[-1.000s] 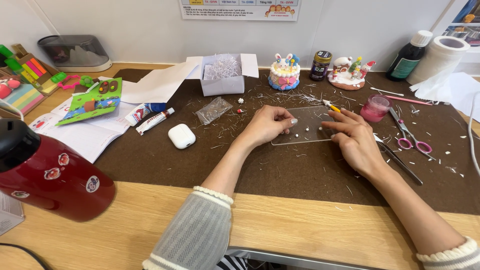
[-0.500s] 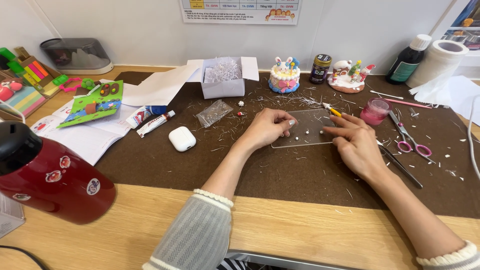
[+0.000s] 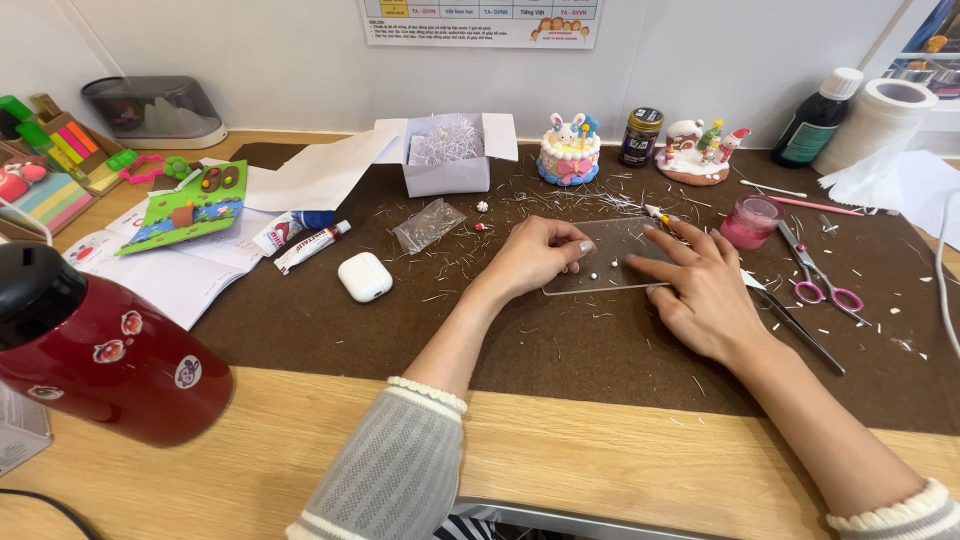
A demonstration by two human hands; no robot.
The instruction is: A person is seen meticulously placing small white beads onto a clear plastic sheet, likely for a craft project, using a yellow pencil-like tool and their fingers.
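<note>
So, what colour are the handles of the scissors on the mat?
Pink. The scissors lie open on the brown mat, right of the right hand, in the head view.

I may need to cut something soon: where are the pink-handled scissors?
In the head view, the pink-handled scissors lie on the brown mat, just right of the right hand, below the pink cup.

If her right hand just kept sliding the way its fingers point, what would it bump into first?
The right hand lies on a clear plastic sheet, fingers pointing up-left. First in line is probably the small yellow-tipped tool at the fingertips, then the miniature bunny cake; depth is unclear.
</note>
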